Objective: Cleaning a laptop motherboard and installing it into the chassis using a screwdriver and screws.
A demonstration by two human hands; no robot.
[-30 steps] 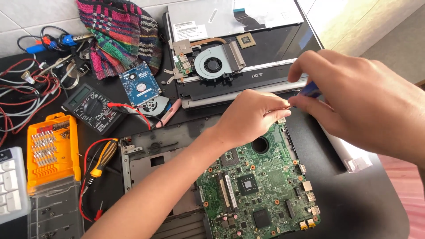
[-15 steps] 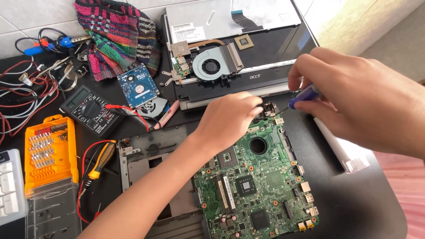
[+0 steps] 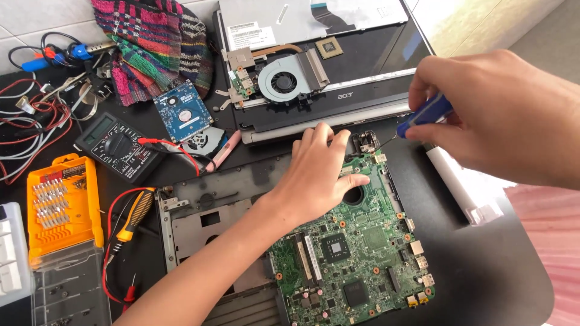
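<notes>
Left hand [image 3: 317, 175] flat, open, pinning motherboard [image 3: 350, 253] steady; right hand [image 3: 501, 115] gripping blue screwdriver [image 3: 423, 115], tip at board's top corner.

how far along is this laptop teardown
Done: the round grey cooling fan and blue hard drive board lie apart on the black table. In hand: left hand presses the green motherboard; right hand holds a blue-handled screwdriver. Left: motherboard sits in its grey chassis.

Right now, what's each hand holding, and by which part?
The right hand grips a screwdriver by its blue handle. The left hand holds nothing; it lies flat on the green motherboard.
</notes>
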